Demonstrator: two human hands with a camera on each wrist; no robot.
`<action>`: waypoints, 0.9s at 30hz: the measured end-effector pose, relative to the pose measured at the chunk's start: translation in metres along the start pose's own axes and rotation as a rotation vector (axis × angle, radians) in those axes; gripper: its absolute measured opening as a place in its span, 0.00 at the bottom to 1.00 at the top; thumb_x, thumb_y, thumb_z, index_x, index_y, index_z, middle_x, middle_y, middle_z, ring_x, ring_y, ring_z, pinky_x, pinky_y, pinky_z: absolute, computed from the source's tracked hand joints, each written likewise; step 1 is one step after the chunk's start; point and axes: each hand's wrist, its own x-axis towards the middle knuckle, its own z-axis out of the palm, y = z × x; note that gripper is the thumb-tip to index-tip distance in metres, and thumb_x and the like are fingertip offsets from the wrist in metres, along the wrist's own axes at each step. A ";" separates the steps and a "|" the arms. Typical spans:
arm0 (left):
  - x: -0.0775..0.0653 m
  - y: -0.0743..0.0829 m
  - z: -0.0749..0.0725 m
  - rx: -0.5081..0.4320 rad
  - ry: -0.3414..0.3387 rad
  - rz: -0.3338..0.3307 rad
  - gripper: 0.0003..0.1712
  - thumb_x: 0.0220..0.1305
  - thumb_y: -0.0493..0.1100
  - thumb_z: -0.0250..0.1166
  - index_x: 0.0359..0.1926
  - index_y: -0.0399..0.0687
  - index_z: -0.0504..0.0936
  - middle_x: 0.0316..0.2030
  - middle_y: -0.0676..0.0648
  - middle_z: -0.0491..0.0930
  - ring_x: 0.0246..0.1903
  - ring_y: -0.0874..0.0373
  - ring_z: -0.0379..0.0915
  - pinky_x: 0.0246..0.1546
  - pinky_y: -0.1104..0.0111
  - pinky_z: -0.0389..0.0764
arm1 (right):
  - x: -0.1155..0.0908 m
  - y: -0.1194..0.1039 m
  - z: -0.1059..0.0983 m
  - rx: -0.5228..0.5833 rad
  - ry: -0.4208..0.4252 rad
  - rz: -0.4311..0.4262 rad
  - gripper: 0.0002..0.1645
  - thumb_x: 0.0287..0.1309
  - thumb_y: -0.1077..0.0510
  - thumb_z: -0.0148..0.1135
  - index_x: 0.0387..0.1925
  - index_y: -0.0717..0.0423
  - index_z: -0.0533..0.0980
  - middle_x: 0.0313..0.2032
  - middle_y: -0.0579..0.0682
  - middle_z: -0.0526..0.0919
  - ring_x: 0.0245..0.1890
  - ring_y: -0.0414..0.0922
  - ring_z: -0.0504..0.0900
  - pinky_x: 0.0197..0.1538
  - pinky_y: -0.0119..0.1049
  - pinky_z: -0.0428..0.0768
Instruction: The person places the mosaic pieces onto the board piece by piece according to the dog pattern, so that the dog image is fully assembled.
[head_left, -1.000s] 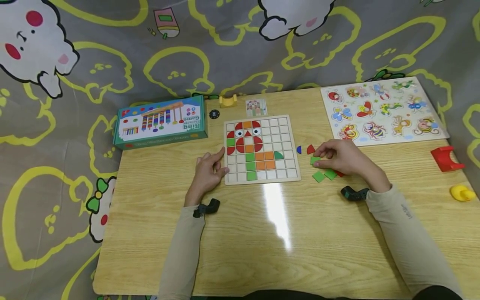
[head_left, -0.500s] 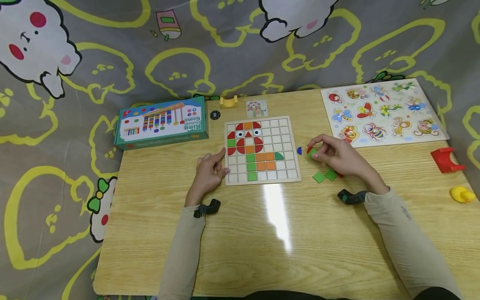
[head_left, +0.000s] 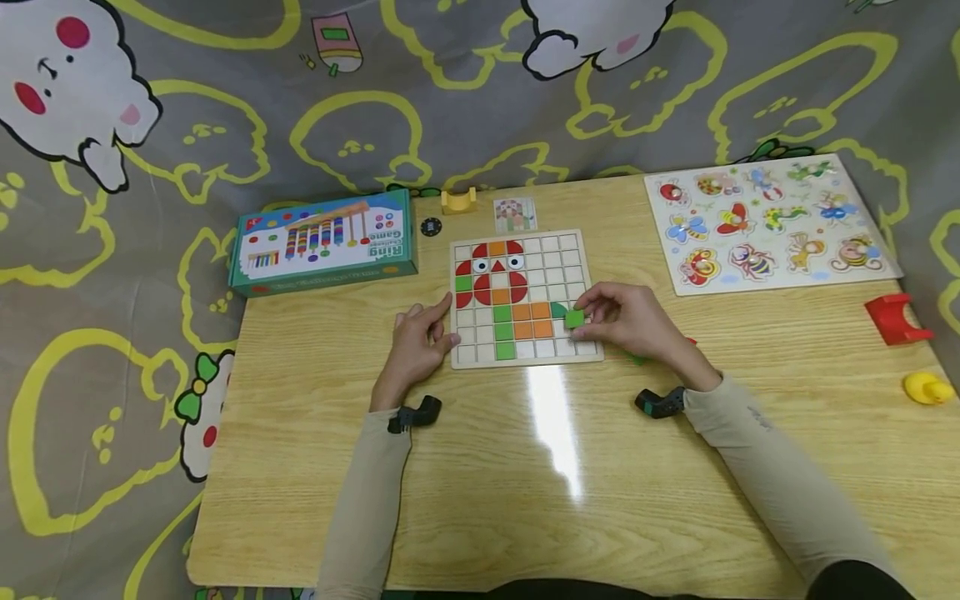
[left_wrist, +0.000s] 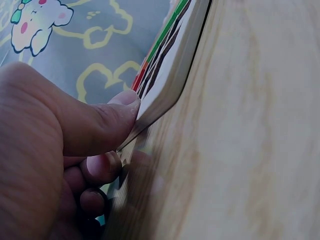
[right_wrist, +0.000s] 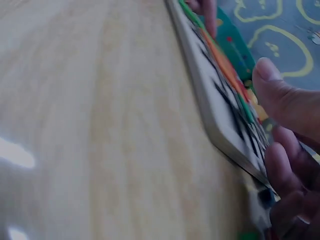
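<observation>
A square wooden grid board lies mid-table, with red, orange, green and white tiles set in part of its cells. At its left edge my left hand rests, forefinger and thumb spread apart along the rim; in the left wrist view the thumb touches the board's corner. My right hand pinches a green square tile over the board's right columns, beside a dark-green quarter-round tile. In the right wrist view the fingers are blurred and that green tile cannot be made out.
A picture card and a yellow arched block stand behind the board. A boxed ring game is back left. To the right are an insect puzzle board, a red block and a yellow duck. Loose tiles lie partly under my right hand.
My right hand has picked up the green tile from the loose pieces and carried it left over the board. The left hand has stayed at the board's edge.
</observation>
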 end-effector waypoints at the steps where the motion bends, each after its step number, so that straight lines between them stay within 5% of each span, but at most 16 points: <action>1: 0.000 0.000 0.000 -0.002 -0.001 -0.003 0.39 0.59 0.44 0.71 0.71 0.50 0.69 0.21 0.53 0.69 0.27 0.57 0.57 0.40 0.63 0.51 | 0.001 0.000 0.003 -0.024 -0.001 -0.021 0.21 0.38 0.53 0.82 0.38 0.51 0.84 0.26 0.44 0.81 0.25 0.40 0.76 0.29 0.28 0.73; 9: 0.000 0.000 0.000 0.002 -0.006 -0.008 0.39 0.59 0.44 0.70 0.71 0.50 0.69 0.21 0.53 0.69 0.27 0.57 0.57 0.40 0.64 0.51 | 0.004 -0.006 0.011 -0.146 0.002 -0.060 0.24 0.35 0.50 0.84 0.38 0.49 0.85 0.26 0.46 0.79 0.24 0.40 0.70 0.29 0.32 0.68; 18: 0.001 -0.001 -0.001 0.001 -0.004 -0.009 0.39 0.59 0.44 0.71 0.71 0.50 0.68 0.22 0.53 0.69 0.27 0.58 0.56 0.40 0.64 0.51 | 0.001 -0.008 0.006 -0.133 -0.022 -0.049 0.17 0.45 0.53 0.79 0.39 0.51 0.86 0.28 0.45 0.80 0.26 0.41 0.74 0.31 0.31 0.69; 27: 0.000 0.002 0.000 0.003 -0.007 -0.010 0.39 0.59 0.44 0.71 0.71 0.49 0.68 0.21 0.53 0.69 0.27 0.57 0.57 0.40 0.64 0.51 | -0.001 -0.007 0.007 -0.157 -0.024 -0.035 0.16 0.44 0.51 0.80 0.38 0.48 0.87 0.29 0.46 0.80 0.26 0.41 0.72 0.30 0.32 0.68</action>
